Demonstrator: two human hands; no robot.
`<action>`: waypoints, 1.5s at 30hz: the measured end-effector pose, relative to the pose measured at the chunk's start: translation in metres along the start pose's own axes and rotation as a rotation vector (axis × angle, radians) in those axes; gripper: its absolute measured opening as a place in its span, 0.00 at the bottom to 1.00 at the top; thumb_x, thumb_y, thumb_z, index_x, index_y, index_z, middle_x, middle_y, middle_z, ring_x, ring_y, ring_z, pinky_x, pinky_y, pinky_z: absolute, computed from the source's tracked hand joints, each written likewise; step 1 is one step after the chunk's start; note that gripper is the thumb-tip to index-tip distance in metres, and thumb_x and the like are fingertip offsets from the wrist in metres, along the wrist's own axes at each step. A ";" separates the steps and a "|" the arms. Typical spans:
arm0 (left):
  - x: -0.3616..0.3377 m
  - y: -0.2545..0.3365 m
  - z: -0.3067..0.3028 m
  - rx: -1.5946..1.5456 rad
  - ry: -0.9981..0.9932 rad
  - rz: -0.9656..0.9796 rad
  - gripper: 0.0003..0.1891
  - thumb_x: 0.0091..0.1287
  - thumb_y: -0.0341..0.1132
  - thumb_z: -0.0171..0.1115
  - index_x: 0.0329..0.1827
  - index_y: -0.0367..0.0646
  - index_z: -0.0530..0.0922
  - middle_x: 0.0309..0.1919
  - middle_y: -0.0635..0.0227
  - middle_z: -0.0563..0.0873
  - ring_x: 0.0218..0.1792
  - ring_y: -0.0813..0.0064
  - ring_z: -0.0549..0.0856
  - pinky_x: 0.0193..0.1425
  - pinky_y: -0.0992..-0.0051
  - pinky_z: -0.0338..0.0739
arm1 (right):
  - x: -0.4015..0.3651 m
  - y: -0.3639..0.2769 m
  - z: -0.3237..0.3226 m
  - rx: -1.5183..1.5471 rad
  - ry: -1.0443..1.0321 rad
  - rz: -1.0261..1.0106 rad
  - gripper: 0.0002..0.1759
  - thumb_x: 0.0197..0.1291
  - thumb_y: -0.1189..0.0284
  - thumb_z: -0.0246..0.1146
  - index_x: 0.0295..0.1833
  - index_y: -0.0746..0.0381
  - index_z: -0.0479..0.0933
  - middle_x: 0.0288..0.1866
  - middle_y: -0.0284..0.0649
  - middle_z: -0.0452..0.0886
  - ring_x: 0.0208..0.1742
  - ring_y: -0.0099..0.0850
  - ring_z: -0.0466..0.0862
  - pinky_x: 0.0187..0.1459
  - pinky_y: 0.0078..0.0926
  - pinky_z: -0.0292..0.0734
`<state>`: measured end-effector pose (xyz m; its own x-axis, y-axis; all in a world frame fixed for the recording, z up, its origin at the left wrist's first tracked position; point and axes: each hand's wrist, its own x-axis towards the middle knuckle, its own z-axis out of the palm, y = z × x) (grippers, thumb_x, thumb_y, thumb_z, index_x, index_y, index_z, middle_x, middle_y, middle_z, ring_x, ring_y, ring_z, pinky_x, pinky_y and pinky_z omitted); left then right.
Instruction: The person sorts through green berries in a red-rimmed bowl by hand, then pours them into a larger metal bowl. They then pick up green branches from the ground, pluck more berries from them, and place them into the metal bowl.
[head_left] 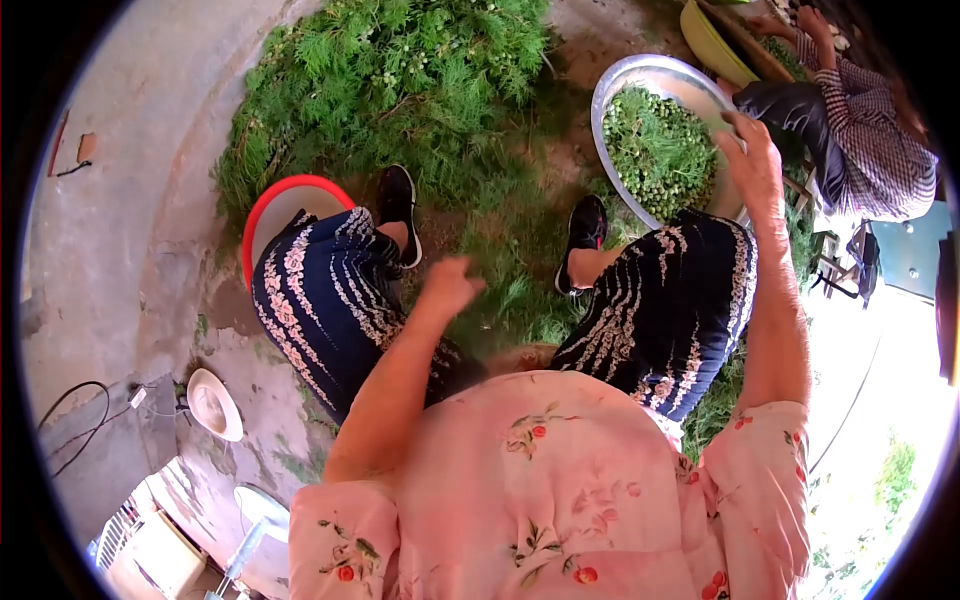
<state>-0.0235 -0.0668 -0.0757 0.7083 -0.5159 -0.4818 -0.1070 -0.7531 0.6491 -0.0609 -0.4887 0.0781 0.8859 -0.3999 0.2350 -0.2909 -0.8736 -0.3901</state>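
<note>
My right hand (752, 165) is over the right rim of a metal basin (612, 88), fingers apart, with nothing visible in them. Inside the basin lie small round green cones or berries mixed with feathery green sprigs (660, 150). Between my knees hangs my left hand (452, 287), above the sprig-covered ground. Motion smears its fingers, so I cannot make out whether it holds anything.
A large heap of cut evergreen branches (390, 85) lies ahead. A red-rimmed basin (262, 215) stands beside my left knee. At the upper right sits another person (870, 150) near a yellow-green basin (712, 45). A pale hat (213, 405) and a fan (262, 510) are at the lower left.
</note>
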 end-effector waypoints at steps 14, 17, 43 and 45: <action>0.026 0.113 -0.144 0.381 -0.063 0.209 0.20 0.61 0.30 0.64 0.58 0.42 0.77 0.51 0.55 0.82 0.49 0.58 0.83 0.59 0.66 0.78 | -0.017 -0.086 0.226 0.438 -0.626 -0.015 0.10 0.57 0.66 0.62 0.39 0.61 0.81 0.34 0.44 0.82 0.36 0.38 0.81 0.40 0.36 0.77; 0.053 0.113 -0.179 0.511 0.146 0.373 0.20 0.64 0.32 0.61 0.61 0.43 0.76 0.52 0.57 0.82 0.50 0.59 0.82 0.62 0.66 0.75 | -0.046 -0.068 0.285 0.459 -0.707 0.235 0.10 0.59 0.72 0.62 0.42 0.67 0.82 0.28 0.37 0.81 0.26 0.25 0.79 0.29 0.24 0.74; 0.076 0.114 -0.191 0.450 0.191 0.376 0.25 0.56 0.25 0.63 0.59 0.39 0.75 0.48 0.56 0.82 0.46 0.54 0.80 0.48 0.61 0.74 | -0.212 -0.070 0.391 0.021 -0.632 0.276 0.15 0.58 0.71 0.62 0.51 0.56 0.73 0.41 0.45 0.78 0.41 0.45 0.82 0.35 0.44 0.79; 0.074 0.117 -0.195 0.481 0.196 0.386 0.25 0.55 0.24 0.63 0.59 0.39 0.75 0.49 0.56 0.82 0.45 0.54 0.81 0.48 0.62 0.75 | -0.188 -0.069 0.392 -0.050 -0.720 0.220 0.09 0.60 0.72 0.59 0.46 0.57 0.76 0.42 0.44 0.79 0.43 0.44 0.83 0.36 0.42 0.80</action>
<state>0.1531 -0.1133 0.0791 0.6658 -0.7364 -0.1201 -0.6482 -0.6505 0.3959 -0.0656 -0.2444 -0.2876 0.8178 -0.3013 -0.4904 -0.4889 -0.8133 -0.3156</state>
